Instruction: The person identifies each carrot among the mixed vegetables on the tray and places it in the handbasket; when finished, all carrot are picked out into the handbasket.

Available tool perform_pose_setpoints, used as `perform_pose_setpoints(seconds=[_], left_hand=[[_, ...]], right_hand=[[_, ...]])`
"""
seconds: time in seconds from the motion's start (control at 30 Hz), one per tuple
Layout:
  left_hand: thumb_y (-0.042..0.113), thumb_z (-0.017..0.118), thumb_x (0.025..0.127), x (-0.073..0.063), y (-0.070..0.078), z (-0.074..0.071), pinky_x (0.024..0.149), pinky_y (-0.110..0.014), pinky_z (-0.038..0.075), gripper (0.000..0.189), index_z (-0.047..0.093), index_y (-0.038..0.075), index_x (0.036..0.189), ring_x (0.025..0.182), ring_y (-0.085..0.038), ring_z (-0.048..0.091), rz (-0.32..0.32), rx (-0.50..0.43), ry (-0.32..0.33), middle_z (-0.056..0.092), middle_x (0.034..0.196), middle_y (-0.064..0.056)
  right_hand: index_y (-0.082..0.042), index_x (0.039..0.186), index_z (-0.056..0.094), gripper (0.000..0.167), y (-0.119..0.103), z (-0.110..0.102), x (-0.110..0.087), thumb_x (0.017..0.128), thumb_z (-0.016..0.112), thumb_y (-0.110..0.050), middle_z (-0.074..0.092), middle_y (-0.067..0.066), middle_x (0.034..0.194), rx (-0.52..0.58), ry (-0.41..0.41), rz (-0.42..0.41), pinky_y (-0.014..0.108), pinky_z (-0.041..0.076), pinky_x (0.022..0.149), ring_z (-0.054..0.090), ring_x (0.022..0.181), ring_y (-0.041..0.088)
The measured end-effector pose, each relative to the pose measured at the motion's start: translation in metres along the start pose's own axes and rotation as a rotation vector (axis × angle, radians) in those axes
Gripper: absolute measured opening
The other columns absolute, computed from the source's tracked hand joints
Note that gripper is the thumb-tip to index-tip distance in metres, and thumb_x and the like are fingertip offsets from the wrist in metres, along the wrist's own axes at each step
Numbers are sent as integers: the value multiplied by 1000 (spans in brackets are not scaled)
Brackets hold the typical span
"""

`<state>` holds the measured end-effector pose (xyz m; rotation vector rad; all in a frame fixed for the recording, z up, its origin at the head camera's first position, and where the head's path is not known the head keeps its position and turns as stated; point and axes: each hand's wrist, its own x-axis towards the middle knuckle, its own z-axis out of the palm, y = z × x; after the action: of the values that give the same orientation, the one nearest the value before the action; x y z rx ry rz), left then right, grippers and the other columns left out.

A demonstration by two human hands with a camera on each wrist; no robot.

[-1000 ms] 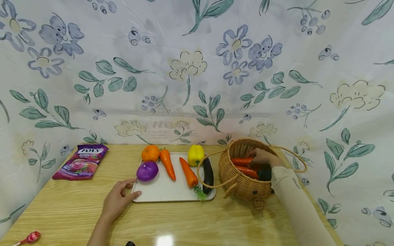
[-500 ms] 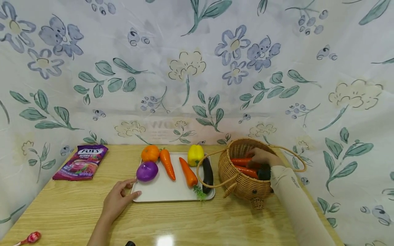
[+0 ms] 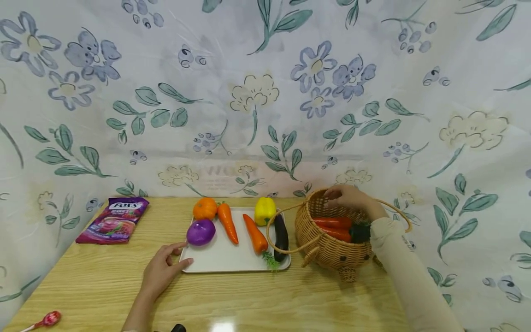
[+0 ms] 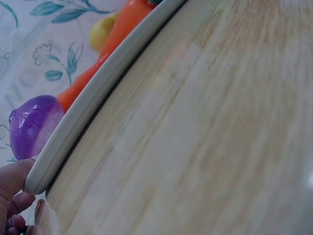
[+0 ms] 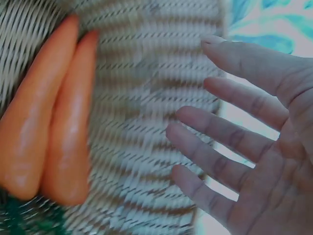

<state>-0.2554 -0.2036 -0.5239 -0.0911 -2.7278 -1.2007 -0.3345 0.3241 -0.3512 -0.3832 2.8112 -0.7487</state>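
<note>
My left hand (image 3: 162, 272) grips the near left corner of a white tray (image 3: 215, 263); in the left wrist view a digit lies on the tray's rim (image 4: 83, 105) and other fingers are curled beside it. My right hand (image 3: 348, 197) is raised over the back of a wicker basket (image 3: 309, 230), its fingers spread and holding nothing in the right wrist view. Two toy carrots (image 5: 68, 142) lie side by side in the basket, green tops toward the near right. On the tray are a purple onion-like toy (image 3: 201, 232), two more carrots (image 3: 227, 223), and a dark eggplant (image 3: 280, 237).
An orange pumpkin-like toy (image 3: 205, 209) and a yellow bell pepper (image 3: 264, 211) sit at the tray's back. One basket handle (image 3: 290, 252) overhangs the tray's right end. A purple candy bag (image 3: 114, 221) lies at the back left, a lollipop (image 3: 51, 318) at the front left.
My right hand has let go of the carrots in the basket and risen up and back, its fingers now apart. The left hand stays at the tray's corner. The head view has shifted slightly.
</note>
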Motion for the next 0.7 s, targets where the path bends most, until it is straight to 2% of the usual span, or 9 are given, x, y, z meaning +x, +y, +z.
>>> perform_pose_setpoints(seconds=[0.1, 0.23, 0.4, 0.5, 0.6, 0.7], left_hand=[[41, 78, 83, 0, -1, 0, 64, -26, 34, 53, 66, 16, 128, 76, -7, 44, 8, 4, 2, 61, 107, -4], [40, 79, 83, 0, -1, 0, 63, -26, 34, 52, 66, 15, 127, 75, -7, 43, 30, 9, 12, 60, 105, -3], [38, 80, 82, 0, -4, -1, 63, -25, 34, 51, 67, 16, 126, 75, -5, 43, 41, 15, 32, 61, 104, -2], [38, 80, 82, 0, -4, -1, 63, -25, 34, 51, 67, 15, 126, 75, -5, 44, 40, 4, 33, 61, 105, -3], [37, 80, 82, 0, -4, -1, 64, -25, 34, 51, 67, 14, 126, 75, -5, 44, 39, -7, 30, 62, 105, -4], [38, 80, 82, -1, -3, -1, 65, -25, 35, 52, 67, 14, 126, 76, -6, 45, 36, -17, 26, 62, 106, -4]], right_hand=[[1, 131, 59, 48, -22, -5, -8, 94, 69, -27, 60, 24, 131, 24, 6, -52, 55, 47, 98, 56, 122, 42], [-1, 128, 62, 40, -53, 2, -17, 93, 70, -20, 65, 21, 124, 74, 8, -159, 51, 49, 95, 62, 113, 36], [-2, 124, 65, 36, -90, 30, -23, 91, 72, -18, 69, 16, 114, 84, 36, -252, 44, 53, 88, 66, 102, 28], [-5, 122, 66, 36, -110, 49, -28, 91, 72, -21, 68, 11, 114, 88, 52, -242, 42, 53, 87, 65, 102, 28], [-5, 121, 67, 35, -128, 68, -32, 91, 72, -22, 68, 12, 115, 124, 67, -235, 42, 53, 87, 64, 104, 31], [-2, 119, 67, 34, -142, 89, -33, 90, 73, -18, 67, 15, 114, 180, 76, -263, 43, 53, 87, 65, 102, 33]])
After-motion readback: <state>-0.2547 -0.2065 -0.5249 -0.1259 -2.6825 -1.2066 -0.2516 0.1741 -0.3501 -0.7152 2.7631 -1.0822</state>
